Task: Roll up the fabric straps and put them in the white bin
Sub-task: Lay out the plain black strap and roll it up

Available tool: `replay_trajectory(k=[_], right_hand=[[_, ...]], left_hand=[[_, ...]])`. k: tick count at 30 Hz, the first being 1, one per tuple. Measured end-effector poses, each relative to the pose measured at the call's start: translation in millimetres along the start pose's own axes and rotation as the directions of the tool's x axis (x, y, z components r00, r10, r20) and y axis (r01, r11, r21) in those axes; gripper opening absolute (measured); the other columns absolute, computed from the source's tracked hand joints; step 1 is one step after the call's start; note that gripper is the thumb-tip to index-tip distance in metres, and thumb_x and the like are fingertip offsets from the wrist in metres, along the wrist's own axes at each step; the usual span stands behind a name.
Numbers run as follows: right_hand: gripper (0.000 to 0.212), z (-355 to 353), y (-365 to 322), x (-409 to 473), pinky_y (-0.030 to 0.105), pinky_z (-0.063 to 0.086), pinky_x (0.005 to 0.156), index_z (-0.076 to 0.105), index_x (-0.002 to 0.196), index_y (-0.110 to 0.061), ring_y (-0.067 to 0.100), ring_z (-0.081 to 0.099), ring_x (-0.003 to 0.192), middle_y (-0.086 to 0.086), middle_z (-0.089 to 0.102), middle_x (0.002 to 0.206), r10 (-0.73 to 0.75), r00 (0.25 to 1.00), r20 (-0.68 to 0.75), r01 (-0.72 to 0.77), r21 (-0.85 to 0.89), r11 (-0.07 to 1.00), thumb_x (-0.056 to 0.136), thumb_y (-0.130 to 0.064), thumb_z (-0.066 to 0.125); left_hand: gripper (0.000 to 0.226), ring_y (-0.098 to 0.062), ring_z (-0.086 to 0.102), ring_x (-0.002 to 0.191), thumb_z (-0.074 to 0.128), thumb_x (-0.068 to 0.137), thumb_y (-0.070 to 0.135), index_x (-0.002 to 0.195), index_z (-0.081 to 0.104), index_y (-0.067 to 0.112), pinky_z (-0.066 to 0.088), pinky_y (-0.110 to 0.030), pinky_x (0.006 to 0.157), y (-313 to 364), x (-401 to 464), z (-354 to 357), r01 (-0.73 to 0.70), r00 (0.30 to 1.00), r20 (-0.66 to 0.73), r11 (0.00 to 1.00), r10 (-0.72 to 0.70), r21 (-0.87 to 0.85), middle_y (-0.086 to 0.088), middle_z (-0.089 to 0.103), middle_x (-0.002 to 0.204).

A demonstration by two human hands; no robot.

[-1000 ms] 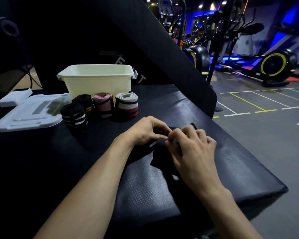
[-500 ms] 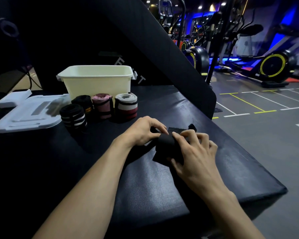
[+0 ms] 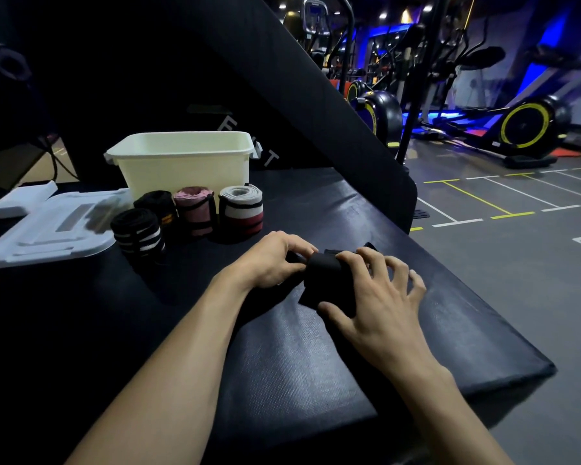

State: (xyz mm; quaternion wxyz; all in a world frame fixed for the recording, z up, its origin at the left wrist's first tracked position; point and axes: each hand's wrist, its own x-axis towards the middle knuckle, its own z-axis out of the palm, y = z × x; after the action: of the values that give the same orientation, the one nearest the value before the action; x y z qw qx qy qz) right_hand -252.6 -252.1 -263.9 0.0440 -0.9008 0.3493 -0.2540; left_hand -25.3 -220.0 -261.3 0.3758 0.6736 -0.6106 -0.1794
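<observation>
Rolled thicker since before: black strap [image 3: 322, 280] near mat's [image 3: 282, 380] right edge, pinched by left hand [image 3: 269, 260], cupped by spread right hand [image 3: 376, 297]. Four finished rolls [image 3: 195, 213] touching white bin [image 3: 182, 162].

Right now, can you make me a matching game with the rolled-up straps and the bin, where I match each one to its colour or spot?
Things:
1. white bin
2. pink roll
3. grey, white and red roll
4. black strap

Clues:
A. between the two hands
B. behind the row of rolls
C. rightmost in the row by the bin
D. between a black roll and the striped grey one

Pairs: 1-B, 2-D, 3-C, 4-A
</observation>
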Motion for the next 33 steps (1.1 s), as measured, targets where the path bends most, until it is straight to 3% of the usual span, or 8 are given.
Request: replay_trajectory(k=[4, 9, 13, 15, 19, 23, 28, 33], right_hand=[[0.066, 2, 0, 4, 0.056, 0.025, 0.111, 0.044, 0.139, -0.038, 0.025, 0.032, 0.131, -0.010, 0.042, 0.142, 0.010, 1.000, -0.028, -0.010, -0.003, 1.000, 0.080, -0.053, 0.070], [0.056, 5, 9, 8, 0.046, 0.027, 0.104, 0.054, 0.127, -0.034, 0.017, 0.049, 0.121, -0.012, 0.060, 0.118, -0.010, 0.995, -0.097, 0.015, 0.055, 0.998, 0.075, -0.034, 0.075], [0.040, -1, 13, 8, 0.035, 0.027, 0.098, 0.058, 0.113, -0.035, 0.006, 0.050, 0.104, -0.020, 0.060, 0.097, 0.065, 0.990, -0.128, -0.027, 0.276, 0.961, 0.080, -0.051, 0.074], [0.040, -6, 19, 7, 0.035, 0.040, 0.098, 0.062, 0.109, -0.035, 0.001, 0.055, 0.095, -0.023, 0.061, 0.090, 0.147, 0.986, -0.080, -0.091, 0.479, 0.873, 0.076, -0.054, 0.077], [0.045, -20, 33, 4, 0.032, 0.057, 0.080, 0.066, 0.110, -0.028, 0.007, 0.072, 0.092, -0.007, 0.075, 0.100, 0.208, 0.978, 0.013, -0.134, 0.803, 0.580, 0.077, -0.051, 0.084], [0.041, -31, 39, 0, 0.030, 0.058, 0.063, 0.066, 0.111, -0.020, 0.017, 0.072, 0.080, 0.010, 0.075, 0.094, 0.231, 0.967, 0.111, -0.181, 0.934, 0.309, 0.079, -0.041, 0.083], [0.026, -36, 50, -4, 0.041, 0.046, 0.076, 0.072, 0.090, -0.026, 0.020, 0.065, 0.084, 0.004, 0.071, 0.090, 0.156, 0.960, 0.233, -0.247, 0.966, 0.078, 0.077, -0.048, 0.067], [0.020, -42, 54, -10, 0.035, 0.048, 0.076, 0.081, 0.082, -0.030, 0.014, 0.066, 0.081, 0.002, 0.073, 0.091, 0.038, 0.931, 0.363, -0.356, 0.927, -0.119, 0.083, -0.040, 0.064]], left_hand=[[0.044, -0.006, 0.070, 0.106, 0.067, 0.084, -0.008, 0.104, 0.080, 0.029, 0.052, -0.026, 0.096, 5, -4, -1, 0.007, 0.999, 0.052, 1.000, -0.007, -0.014, 0.010, 0.073, 0.116], [0.054, -0.026, 0.072, 0.106, 0.060, 0.078, -0.005, 0.110, 0.077, 0.035, 0.058, -0.048, 0.085, 16, -12, -8, 0.030, 0.994, 0.111, 0.995, -0.019, -0.097, 0.006, 0.074, 0.116], [0.050, -0.003, 0.069, 0.089, 0.069, 0.080, -0.008, 0.123, 0.072, 0.019, 0.050, -0.017, 0.075, 31, -16, -11, 0.026, 0.983, 0.181, 0.992, -0.003, -0.126, 0.006, 0.075, 0.107], [0.045, 0.005, 0.067, 0.096, 0.078, 0.083, 0.001, 0.124, 0.071, 0.018, 0.049, -0.017, 0.085, 39, -16, -9, 0.019, 0.986, 0.166, 0.990, 0.005, -0.142, 0.015, 0.074, 0.107], [0.030, -0.002, 0.060, 0.124, 0.085, 0.084, 0.027, 0.112, 0.074, 0.027, 0.037, -0.048, 0.116, 50, -14, -2, -0.081, 0.995, 0.053, 0.989, 0.088, -0.124, 0.014, 0.069, 0.125], [0.030, -0.014, 0.065, 0.118, 0.085, 0.080, 0.037, 0.101, 0.073, 0.020, 0.041, -0.055, 0.113, 66, -12, 9, -0.163, 0.986, -0.014, 0.958, 0.164, -0.235, 0.007, 0.070, 0.118], [0.036, -0.011, 0.059, 0.079, 0.083, 0.082, 0.024, 0.098, 0.063, -0.002, 0.047, -0.025, 0.077, 86, -12, 26, -0.190, 0.981, -0.032, 0.896, 0.193, -0.401, -0.001, 0.063, 0.085], [0.058, -0.007, 0.059, 0.082, 0.085, 0.072, 0.042, 0.117, 0.060, 0.015, 0.049, -0.022, 0.077, 93, -10, 37, -0.208, 0.977, -0.043, 0.884, 0.210, -0.418, -0.007, 0.063, 0.095]])
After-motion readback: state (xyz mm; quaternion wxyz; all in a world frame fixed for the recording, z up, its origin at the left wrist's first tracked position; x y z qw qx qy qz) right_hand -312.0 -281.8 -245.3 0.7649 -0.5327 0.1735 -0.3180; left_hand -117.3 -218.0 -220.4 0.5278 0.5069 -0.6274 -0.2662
